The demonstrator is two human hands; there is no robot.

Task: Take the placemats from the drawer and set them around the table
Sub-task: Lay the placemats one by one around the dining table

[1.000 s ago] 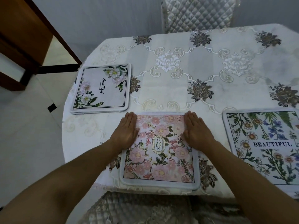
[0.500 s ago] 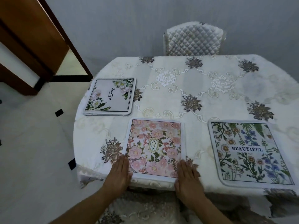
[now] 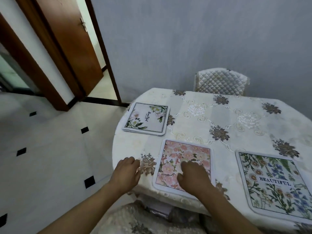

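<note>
Three floral placemats lie on the round table point(image 3: 224, 107) with its cream embroidered cloth. The pink flowered placemat point(image 3: 187, 152) sits at the near edge. My right hand point(image 3: 192, 177) hovers over or rests on its near half, fingers curled, holding nothing. My left hand point(image 3: 127, 172) is off the mat, at the table's near-left edge, also curled and empty. A white placemat with green leaves point(image 3: 146, 119) lies at the far left, seemingly on a thin stack. The placemat marked BEAUTIFUL point(image 3: 273, 183) lies at the right. No drawer is in view.
A quilted chair back point(image 3: 221, 81) stands behind the table against the grey wall. Another padded chair seat point(image 3: 135, 220) is tucked under the near edge below my arms. A brown wooden door point(image 3: 67, 48) stands open at the left, beyond white floor tiles.
Both hands slid off the pink placemat's far corners toward me, then the left left the mat and both curled. My view rose and turned left, showing the door.
</note>
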